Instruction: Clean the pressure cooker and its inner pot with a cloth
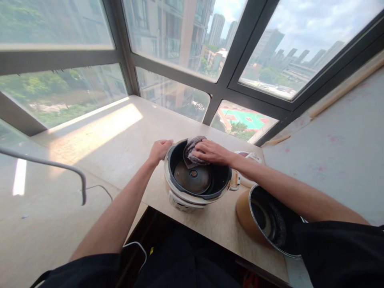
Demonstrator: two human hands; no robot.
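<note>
An electric pressure cooker (184,200) with a white body and dark inside stands lidless on the counter, its round heating plate (192,180) showing at the bottom. My right hand (211,152) is closed on a greyish-brown cloth (193,150), which lies against the inner wall at the far rim. At the cooker's left side my left hand (161,151) is closed around what looks like its side handle, mostly hidden by the fingers. To the right, under my right forearm, sits the removed inner pot (252,214), golden outside and dark inside, tilted in view.
Behind my right forearm a white lid (253,157) lies partly hidden. Large windows (177,92) border the counter (117,148) at the back. A grey cable (60,163) hangs at the left, and a white cord (138,245) drops below the front edge.
</note>
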